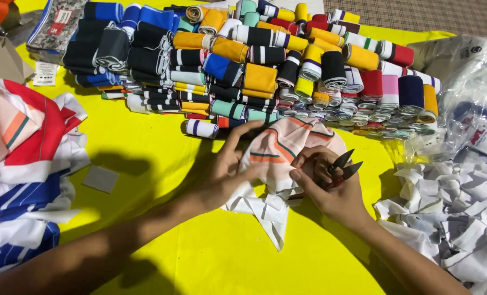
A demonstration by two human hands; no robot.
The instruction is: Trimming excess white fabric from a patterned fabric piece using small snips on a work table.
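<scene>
My left hand (221, 175) lies palm-down, fingers spread wide, pressing the peach-striped fabric piece (279, 158) onto the yellow worktop (221, 257) near its middle. My right hand (331, 188), wrist bent inward, has fingers curled around small black snips (343, 165), blades parted, touching the fabric's right edge. Beyond, rolled ribbing (265, 65) crowds the far edge.

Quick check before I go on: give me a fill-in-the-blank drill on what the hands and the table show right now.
1. The right hand holds small black ____.
2. The left hand rests on a piece of striped ____.
3. The table cover is ____ in colour.
4. The pile of rolled bands lies ____ the hands, farther from the camera.

Missing words: snips; cloth; yellow; beyond
</scene>
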